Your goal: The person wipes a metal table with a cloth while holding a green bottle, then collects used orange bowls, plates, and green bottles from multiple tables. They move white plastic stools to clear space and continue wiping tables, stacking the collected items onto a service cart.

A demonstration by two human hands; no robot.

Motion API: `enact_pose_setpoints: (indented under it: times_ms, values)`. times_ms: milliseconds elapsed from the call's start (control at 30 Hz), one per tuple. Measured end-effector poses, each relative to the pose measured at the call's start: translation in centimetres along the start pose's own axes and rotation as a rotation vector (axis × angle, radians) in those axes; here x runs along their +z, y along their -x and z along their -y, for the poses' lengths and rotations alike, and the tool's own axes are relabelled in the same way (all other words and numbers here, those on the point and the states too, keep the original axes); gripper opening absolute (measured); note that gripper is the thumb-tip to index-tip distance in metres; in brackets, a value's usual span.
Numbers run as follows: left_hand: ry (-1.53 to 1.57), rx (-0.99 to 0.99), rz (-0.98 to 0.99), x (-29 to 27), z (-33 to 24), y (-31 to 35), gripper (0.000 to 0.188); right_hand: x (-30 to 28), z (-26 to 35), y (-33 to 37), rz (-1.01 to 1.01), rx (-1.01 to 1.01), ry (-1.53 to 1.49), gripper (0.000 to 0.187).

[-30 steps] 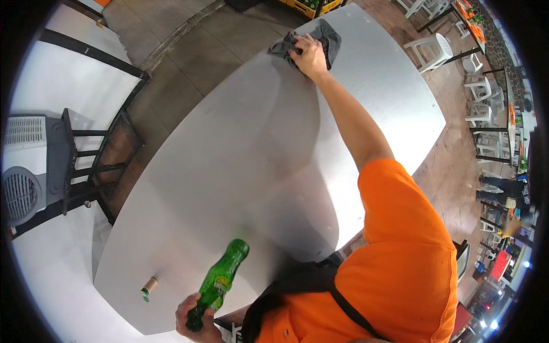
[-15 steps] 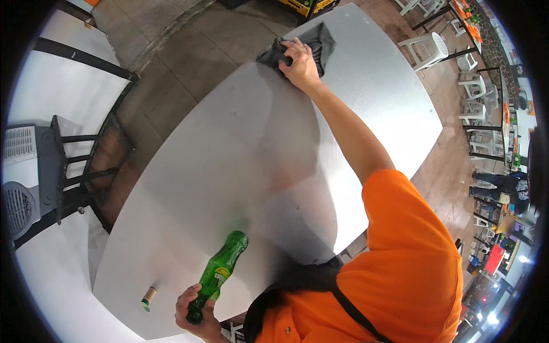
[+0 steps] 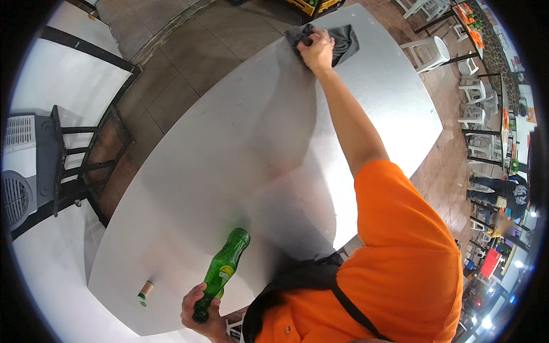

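A large metal table (image 3: pixel 189 171) with a dull sheen spreads out in front of me. At its far edge my right hand (image 3: pixel 316 50) grips a bunched dark grey cloth (image 3: pixel 345 43), pressing it on the tabletop with my arm stretched out. Near the table's close edge my left hand (image 3: pixel 203 311) is wrapped round the neck of a green glass bottle (image 3: pixel 227 263). The bottle is tilted, its base pointing away from me, and a yellow-green label shows on its side. Left of that hand stands a small shaker-like container (image 3: pixel 146 291) with a tan body and green end.
Beyond the far edge is a yellow crate (image 3: pixel 311 7). White plastic chairs (image 3: pixel 428 52) and long tables line the right side, where a person (image 3: pixel 500 188) stands. At the left are a grey-and-white appliance (image 3: pixel 22 166) and a dark-framed white partition (image 3: pixel 86 77).
My right hand has slid the cloth rightward and slightly farther along the table's far end. My left hand with the bottle has shifted only a little.
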State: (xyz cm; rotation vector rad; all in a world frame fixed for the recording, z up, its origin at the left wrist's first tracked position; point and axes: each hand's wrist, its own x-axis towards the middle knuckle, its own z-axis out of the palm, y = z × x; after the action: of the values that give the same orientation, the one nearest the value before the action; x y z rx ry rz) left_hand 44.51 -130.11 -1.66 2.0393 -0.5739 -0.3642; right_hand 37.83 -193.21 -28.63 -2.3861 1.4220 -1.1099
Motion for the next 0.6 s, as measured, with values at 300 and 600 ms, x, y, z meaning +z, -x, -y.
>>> enact_pose_setpoints:
  times_ms: [300, 600]
  values:
    - [-0.044, -0.004, -0.005, 0.3, 0.1, -0.7, 0.042, 0.9, 0.0, 0.1, -0.006, 0.029, 0.009, 0.032]
    - [-0.019, 0.002, -0.026, 1.0, 0.5, -1.3, 0.041, 0.4, 2.4, 0.7, 0.118, -0.085, -0.018, 0.033]
